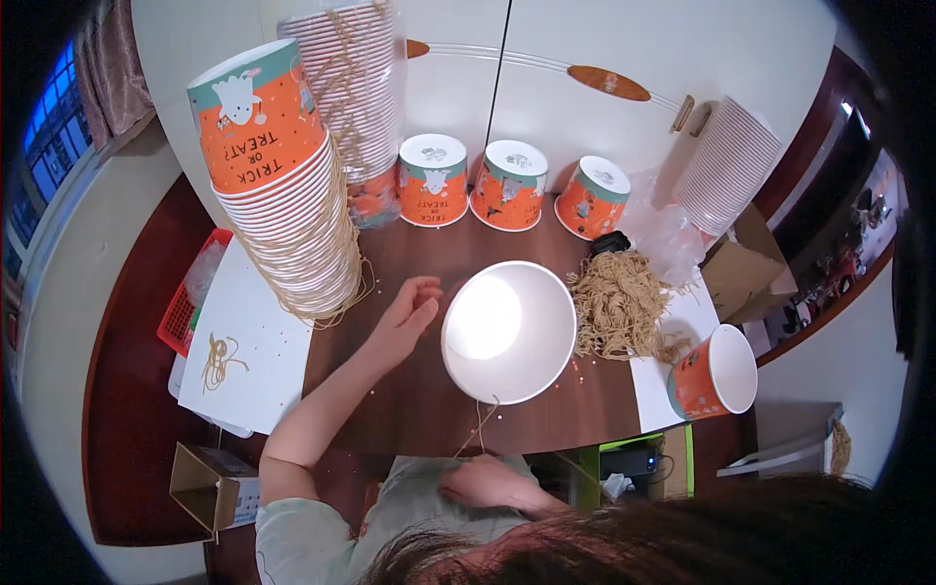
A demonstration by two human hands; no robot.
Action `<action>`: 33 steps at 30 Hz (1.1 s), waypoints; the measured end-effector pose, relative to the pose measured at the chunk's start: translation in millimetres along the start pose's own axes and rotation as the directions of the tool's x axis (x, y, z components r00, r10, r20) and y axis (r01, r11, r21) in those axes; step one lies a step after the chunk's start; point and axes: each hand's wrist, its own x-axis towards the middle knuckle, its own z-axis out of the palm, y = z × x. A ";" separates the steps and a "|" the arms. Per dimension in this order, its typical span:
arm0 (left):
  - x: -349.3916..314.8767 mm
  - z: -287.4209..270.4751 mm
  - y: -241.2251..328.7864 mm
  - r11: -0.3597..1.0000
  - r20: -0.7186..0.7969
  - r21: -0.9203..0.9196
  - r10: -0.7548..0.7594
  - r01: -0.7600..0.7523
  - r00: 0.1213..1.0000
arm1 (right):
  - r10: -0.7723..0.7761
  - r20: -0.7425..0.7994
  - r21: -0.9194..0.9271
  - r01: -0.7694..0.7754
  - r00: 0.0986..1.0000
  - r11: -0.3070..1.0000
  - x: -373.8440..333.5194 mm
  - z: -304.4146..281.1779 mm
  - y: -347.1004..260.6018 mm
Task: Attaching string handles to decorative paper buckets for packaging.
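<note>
A large white-lined paper bucket (509,331) lies tipped on the brown table, its mouth facing me. Thin tan cord (479,427) runs from the bucket's near rim, over the table edge and down to my lap. My right hand (485,485) is low at my lap, fingers curled where the cord ends meet it. Left of the bucket, my left hand (411,310) hovers with thumb and fingers apart, holding nothing. Right beside the bucket is a heap of loose tan cords (621,302).
At left leans a tall stack of orange paper buckets (283,214) draped with cords; a wrapped stack (346,88) stands behind. Three upturned buckets (434,183) line the back. One orange bucket (694,380) sits at right, near a cardboard box (743,263). A cord bundle (224,364) lies far left.
</note>
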 end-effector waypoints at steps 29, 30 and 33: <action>25.0 12.5 -90.1 0.990 -0.257 -0.118 -0.106 0.078 0.961 | -0.565 -0.083 0.533 0.516 0.821 0.671 -3.6 -59.5 -5.0; 26.1 14.4 -90.4 0.985 -0.257 -0.132 -0.145 0.114 0.955 | -0.526 -0.280 0.592 0.576 0.803 0.564 1.2 -59.6 4.8; 22.7 14.0 -89.7 0.981 -0.216 -0.148 -0.157 0.127 0.964 | 0.114 -0.423 0.862 0.361 0.899 0.355 32.7 -89.6 29.2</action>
